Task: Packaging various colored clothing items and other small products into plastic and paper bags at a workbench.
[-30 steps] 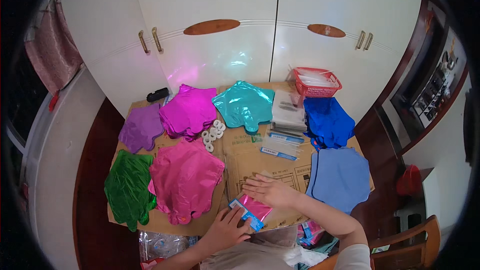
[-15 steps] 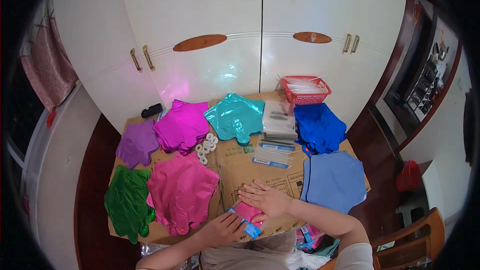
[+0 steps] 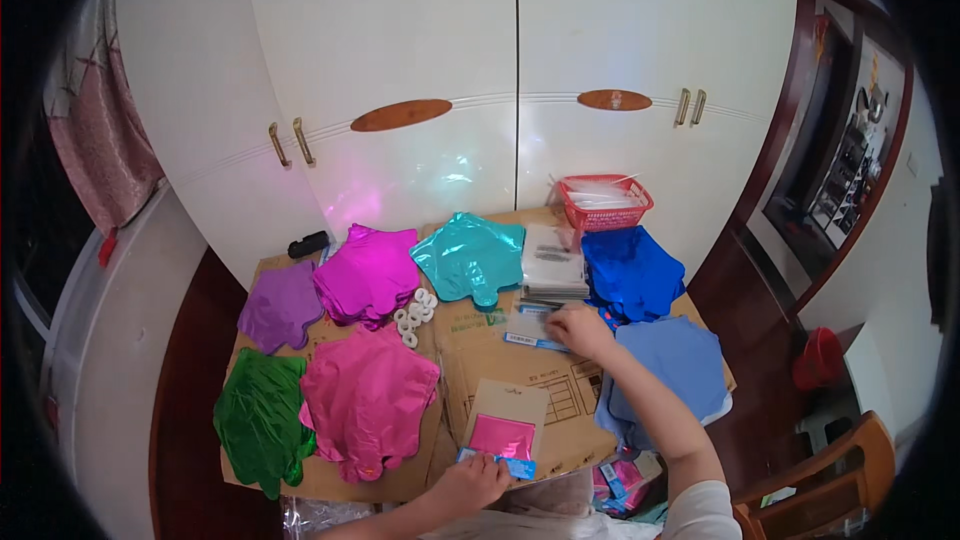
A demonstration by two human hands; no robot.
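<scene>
The left hand point(image 3: 482, 480) curls on a pink packet point(image 3: 503, 436), the right hand point(image 3: 580, 330) over clear bags point(image 3: 527, 325); I can't tell if either pinches.

Left hand point(image 3: 483, 481) partly covered the pink-and-blue packet point(image 3: 503, 437); fingertips of the right hand point(image 3: 580, 330) were indistinct; lower edge cut off the chair point(image 3: 872, 452).

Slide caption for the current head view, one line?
Left hand on a pink packet, right hand at clear bags, colourful foil shapes around.
</scene>
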